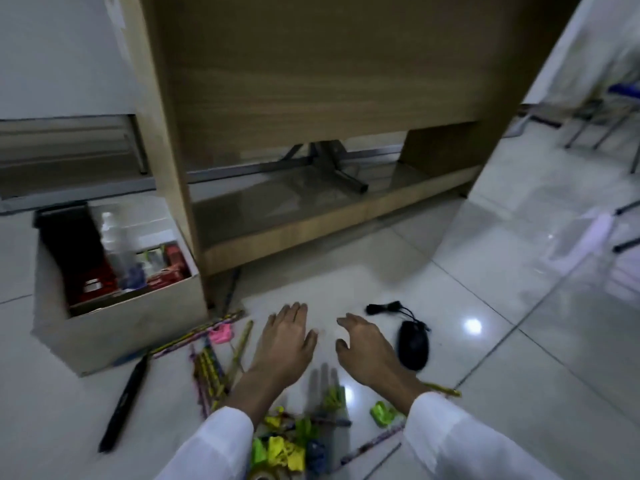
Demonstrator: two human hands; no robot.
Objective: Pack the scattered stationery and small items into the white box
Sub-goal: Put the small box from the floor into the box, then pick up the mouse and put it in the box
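The white box (138, 327) stands on the floor at the left, holding a black case, a clear bottle and red packets. My left hand (285, 341) and my right hand (367, 348) hover side by side over the tiles, fingers spread and holding nothing. Striped pencils (211, 368) and a pink eraser (221, 333) lie left of my left hand. A black marker (126, 400) lies in front of the box. A black mouse (412, 344) with its coiled cable sits just right of my right hand. Yellow and green small items (287, 448) lie below my wrists.
A wooden desk panel (311, 98) rises right behind the box, with a low shelf at its foot. Glossy white tiles (519, 341) stretch to the right. Chair legs (588, 133) stand at the far right.
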